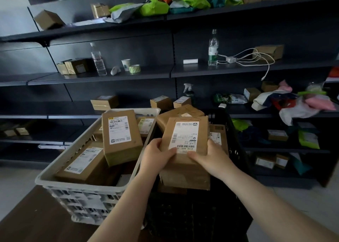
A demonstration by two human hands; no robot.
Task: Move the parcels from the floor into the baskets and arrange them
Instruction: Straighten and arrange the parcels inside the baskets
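Note:
I hold a brown cardboard parcel (185,131) with a white label over the black basket (236,150). My left hand (156,155) grips its near left corner and my right hand (209,157) grips its near right corner. Other brown parcels (183,177) lie under and behind it in the black basket. To the left stands a white basket (77,188) holding several labelled brown parcels, one (121,135) propped upright and one (82,163) lying flat.
Dark metal shelving (170,73) fills the wall behind, with small boxes, water bottles (212,49), a cup, tape, a white cable (256,60) and green mailer bags (183,1). A brown table surface (36,219) lies at the lower left under the white basket.

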